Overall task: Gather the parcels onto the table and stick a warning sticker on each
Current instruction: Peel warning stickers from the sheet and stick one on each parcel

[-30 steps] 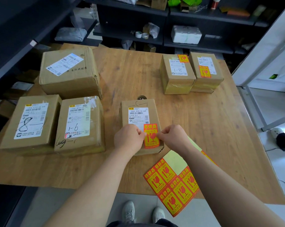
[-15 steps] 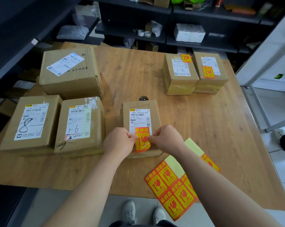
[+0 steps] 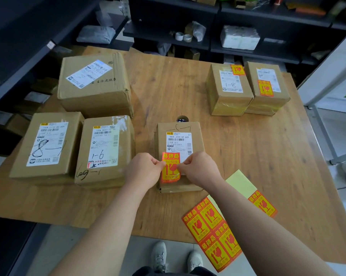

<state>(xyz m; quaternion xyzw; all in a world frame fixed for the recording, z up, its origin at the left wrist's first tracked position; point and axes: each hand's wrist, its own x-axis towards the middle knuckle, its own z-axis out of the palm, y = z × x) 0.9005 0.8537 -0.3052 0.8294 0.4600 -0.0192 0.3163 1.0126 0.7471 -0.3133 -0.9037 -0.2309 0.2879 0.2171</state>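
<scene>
A small cardboard parcel [image 3: 178,128] lies in the middle of the wooden table [image 3: 257,156]. Over its near end I hold a red-and-yellow warning sticker [image 3: 170,169]. My left hand [image 3: 143,171] pinches the sticker's left edge and my right hand [image 3: 198,169] pinches its right edge. Whether the sticker touches the parcel is unclear. Two parcels at the back right, one marked 1-8 [image 3: 228,92] and its neighbour [image 3: 267,86], each carry a sticker. Three parcels on the left, a large one [image 3: 94,82], one marked 8 [image 3: 46,144] and one marked 1-6 [image 3: 104,150], show only white shipping labels.
A sheet of warning stickers [image 3: 214,232] overhangs the table's near edge, with a yellow backing strip [image 3: 240,183] beside my right forearm. Dark shelves [image 3: 208,42] with bags, tape rolls and boxes stand behind and to the left. A white frame [image 3: 327,136] stands at the right.
Both hands have shifted the sticker a little to the left over the parcel's near end, from its right side towards the middle. The view moved slightly closer.
</scene>
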